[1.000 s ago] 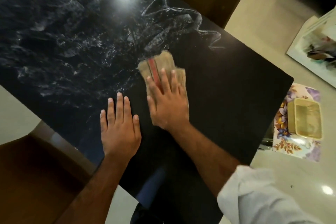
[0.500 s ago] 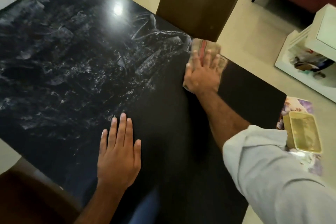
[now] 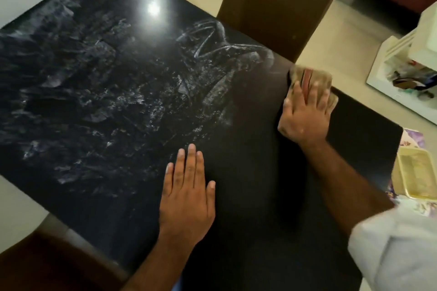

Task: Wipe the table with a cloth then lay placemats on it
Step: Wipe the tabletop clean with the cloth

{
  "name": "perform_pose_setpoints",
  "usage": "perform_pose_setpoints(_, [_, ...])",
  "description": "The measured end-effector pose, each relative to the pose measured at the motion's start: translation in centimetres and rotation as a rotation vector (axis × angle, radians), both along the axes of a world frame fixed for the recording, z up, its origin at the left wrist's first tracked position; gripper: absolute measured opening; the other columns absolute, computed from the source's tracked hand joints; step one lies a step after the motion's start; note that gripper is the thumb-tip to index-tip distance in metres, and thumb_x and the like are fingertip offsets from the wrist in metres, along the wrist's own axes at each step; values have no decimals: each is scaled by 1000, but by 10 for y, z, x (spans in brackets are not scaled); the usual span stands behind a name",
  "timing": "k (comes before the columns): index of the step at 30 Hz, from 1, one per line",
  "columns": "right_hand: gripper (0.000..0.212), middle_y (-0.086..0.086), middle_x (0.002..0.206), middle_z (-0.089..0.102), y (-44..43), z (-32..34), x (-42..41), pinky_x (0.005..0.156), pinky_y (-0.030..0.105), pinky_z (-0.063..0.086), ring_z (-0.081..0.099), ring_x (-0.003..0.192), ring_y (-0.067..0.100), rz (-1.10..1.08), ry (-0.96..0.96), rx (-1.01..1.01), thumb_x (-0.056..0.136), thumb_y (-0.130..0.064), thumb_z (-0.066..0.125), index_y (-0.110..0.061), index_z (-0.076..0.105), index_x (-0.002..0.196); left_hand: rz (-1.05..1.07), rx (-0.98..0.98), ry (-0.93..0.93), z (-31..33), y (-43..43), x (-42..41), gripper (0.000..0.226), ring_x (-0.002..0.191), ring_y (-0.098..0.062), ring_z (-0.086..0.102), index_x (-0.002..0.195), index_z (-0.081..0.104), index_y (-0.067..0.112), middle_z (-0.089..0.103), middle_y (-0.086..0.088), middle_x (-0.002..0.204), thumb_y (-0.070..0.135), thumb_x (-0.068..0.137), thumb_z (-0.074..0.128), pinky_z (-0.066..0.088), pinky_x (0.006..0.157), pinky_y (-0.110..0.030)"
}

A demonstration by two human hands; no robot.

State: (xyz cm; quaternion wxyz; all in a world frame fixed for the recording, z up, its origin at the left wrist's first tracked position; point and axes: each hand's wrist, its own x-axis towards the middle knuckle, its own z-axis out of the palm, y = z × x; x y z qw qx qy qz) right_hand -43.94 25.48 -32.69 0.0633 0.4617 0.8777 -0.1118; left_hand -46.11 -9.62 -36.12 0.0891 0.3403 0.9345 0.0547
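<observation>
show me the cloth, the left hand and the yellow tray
cloth (image 3: pixel 322 75), head view, tan part beside the red stripe
left hand (image 3: pixel 189 196), head view, back of the hand
yellow tray (image 3: pixel 418 172), head view, bare inner floor

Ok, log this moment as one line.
step: wipe | right hand: presses cloth at far table edge | left hand: flat on table | smears: left part

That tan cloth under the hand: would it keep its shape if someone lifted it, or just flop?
It would probably flop: the cloth looks soft and folded, and it bunches under the right hand. It is likely light, being a small fold of fabric. On the glossy black table it should slide easily when pushed.
</observation>
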Motion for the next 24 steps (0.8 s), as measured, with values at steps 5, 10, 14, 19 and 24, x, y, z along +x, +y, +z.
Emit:
perform_pose_setpoints(5, [70, 9, 187, -4, -12, -1, -126, 134, 70, -6, -7, 171, 46, 208, 48, 35, 110, -71, 12, -50, -3, 175, -5, -9, -18, 1, 0, 0, 75, 173, -28, -12, 178, 2, 9, -14, -10, 187, 49, 117, 18, 10, 140, -55])
perform_pose_setpoints(10, [69, 9, 187, 1, -128, 1, -134, 136, 68, 2, -3, 171, 45, 600, 60, 91, 113, -64, 17, -43, 6, 177, 14, 27, -57, 7, -1, 1, 75, 173, -26, -16, 177, -5, 10, -20, -9, 185, 49, 117, 14, 8, 141, -54])
perform_pose_setpoints(14, [67, 0, 188, -3, -141, -7, -44, 138, 62, 7, -7, 173, 36, 604, 61, 77, 114, -60, 25, -46, 8, 177, 117, 139, -89, 18, -19, -7, 74, 174, -24, -10, 178, 2, 11, -12, -7, 187, 47, 117, 21, 7, 141, -52])
perform_pose_setpoints(19, [70, 3, 187, -9, -68, 2, -32, 135, 71, 4, -10, 171, 42, 209, -18, 17, 108, -75, 6, -53, -5, 174, 233, 30, -64, 15, -84, -63, 76, 173, -26, -8, 178, 2, 14, -9, -7, 187, 55, 115, 12, 5, 140, -56])
perform_pose_setpoints(24, [69, 7, 187, -8, -138, 9, -103, 134, 71, -6, -9, 171, 45, 349, 29, 49, 112, -66, 13, -48, -5, 175, 289, 107, -43, 10, -110, -96, 77, 174, -25, 1, 178, 13, 11, 4, -7, 188, 56, 116, 13, 8, 140, -54])
